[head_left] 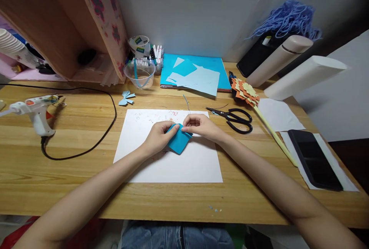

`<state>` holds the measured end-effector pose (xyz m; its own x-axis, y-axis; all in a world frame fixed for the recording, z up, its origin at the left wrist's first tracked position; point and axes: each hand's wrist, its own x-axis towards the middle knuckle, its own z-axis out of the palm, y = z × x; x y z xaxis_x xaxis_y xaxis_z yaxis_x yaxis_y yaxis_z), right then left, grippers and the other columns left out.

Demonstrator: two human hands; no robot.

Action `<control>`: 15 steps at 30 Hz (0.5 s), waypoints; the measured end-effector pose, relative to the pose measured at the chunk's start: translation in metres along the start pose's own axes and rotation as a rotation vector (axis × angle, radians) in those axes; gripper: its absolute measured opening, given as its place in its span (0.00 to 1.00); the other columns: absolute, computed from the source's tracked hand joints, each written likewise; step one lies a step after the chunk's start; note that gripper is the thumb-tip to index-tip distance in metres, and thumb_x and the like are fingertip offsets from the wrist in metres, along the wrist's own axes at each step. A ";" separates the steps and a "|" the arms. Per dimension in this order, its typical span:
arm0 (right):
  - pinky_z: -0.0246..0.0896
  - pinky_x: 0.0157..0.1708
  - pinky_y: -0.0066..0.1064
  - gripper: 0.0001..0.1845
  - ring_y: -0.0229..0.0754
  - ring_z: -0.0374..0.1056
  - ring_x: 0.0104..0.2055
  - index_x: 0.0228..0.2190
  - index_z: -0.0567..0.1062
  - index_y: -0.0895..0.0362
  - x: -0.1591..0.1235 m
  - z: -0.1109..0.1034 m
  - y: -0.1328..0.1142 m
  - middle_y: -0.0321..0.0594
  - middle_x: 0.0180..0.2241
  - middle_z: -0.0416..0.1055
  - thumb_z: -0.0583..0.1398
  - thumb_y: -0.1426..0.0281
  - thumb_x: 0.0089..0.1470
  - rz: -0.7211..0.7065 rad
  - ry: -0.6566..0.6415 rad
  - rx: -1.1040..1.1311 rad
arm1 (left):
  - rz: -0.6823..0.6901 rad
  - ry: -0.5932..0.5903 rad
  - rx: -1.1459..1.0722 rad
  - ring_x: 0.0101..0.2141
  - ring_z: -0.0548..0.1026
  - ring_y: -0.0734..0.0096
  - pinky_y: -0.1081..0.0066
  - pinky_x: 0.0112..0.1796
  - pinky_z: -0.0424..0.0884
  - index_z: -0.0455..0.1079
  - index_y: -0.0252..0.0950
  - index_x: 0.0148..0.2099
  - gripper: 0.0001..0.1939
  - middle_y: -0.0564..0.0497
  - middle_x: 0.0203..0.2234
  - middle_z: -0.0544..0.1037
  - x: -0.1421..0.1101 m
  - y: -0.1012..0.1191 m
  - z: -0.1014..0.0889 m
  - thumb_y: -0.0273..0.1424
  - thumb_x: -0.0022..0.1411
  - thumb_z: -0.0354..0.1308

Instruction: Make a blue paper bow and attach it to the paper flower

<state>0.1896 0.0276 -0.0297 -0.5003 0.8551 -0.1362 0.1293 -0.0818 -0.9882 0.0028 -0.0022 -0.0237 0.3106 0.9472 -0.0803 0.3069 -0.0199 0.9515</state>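
Observation:
A small folded piece of blue paper (pixel 180 143) is held over a white sheet (pixel 138 164) in the middle of the table. My left hand (pixel 158 136) pinches its upper left edge between thumb and fingers. At the paper's upper right corner, the thumb and fingertips of my right hand (pixel 201 126) are closed on its edge. Black-handled scissors (pixel 230 117) lie to the right of my right hand. A light blue paper cutout shaped like a bow (pixel 127 98) rests beyond the sheet, to the left.
A glue gun (pixel 37 112) with a looping black cord stands at left. Behind are a clear plastic cup (pixel 140 74), markers (pixel 157 53) and a blue paper stack (pixel 211 66). On the right lie a paper flower (pixel 245 90) and a black phone (pixel 314 158).

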 end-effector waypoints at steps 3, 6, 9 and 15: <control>0.59 0.25 0.25 0.18 0.32 0.63 0.25 0.24 0.72 0.60 0.000 -0.004 -0.003 0.32 0.23 0.67 0.70 0.61 0.35 0.031 -0.052 0.010 | 0.006 -0.053 -0.015 0.24 0.60 0.75 0.75 0.26 0.56 0.67 0.33 0.26 0.18 0.55 0.20 0.65 0.000 0.002 -0.001 0.42 0.60 0.50; 0.57 0.24 0.24 0.19 0.32 0.62 0.24 0.24 0.71 0.60 0.000 -0.007 -0.005 0.31 0.21 0.66 0.70 0.62 0.33 0.065 -0.082 0.021 | 0.022 -0.073 -0.008 0.24 0.60 0.75 0.75 0.26 0.56 0.66 0.33 0.26 0.18 0.55 0.20 0.64 0.000 0.002 -0.002 0.41 0.60 0.50; 0.56 0.22 0.24 0.20 0.31 0.62 0.23 0.23 0.70 0.60 0.000 -0.006 -0.005 0.30 0.20 0.66 0.71 0.62 0.32 0.088 -0.094 0.022 | 0.036 -0.089 0.013 0.24 0.60 0.75 0.74 0.26 0.56 0.67 0.33 0.27 0.18 0.54 0.20 0.65 0.000 0.003 -0.002 0.40 0.61 0.49; 0.58 0.24 0.25 0.20 0.32 0.62 0.23 0.24 0.70 0.59 -0.001 0.001 0.001 0.31 0.20 0.65 0.71 0.62 0.32 0.020 -0.014 0.041 | 0.026 -0.047 0.035 0.26 0.62 0.74 0.74 0.27 0.57 0.65 0.33 0.26 0.16 0.55 0.21 0.65 0.001 0.004 -0.002 0.40 0.60 0.51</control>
<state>0.1893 0.0259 -0.0309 -0.5095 0.8461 -0.1570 0.1044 -0.1204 -0.9872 0.0028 -0.0010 -0.0193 0.3604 0.9302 -0.0702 0.3294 -0.0565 0.9425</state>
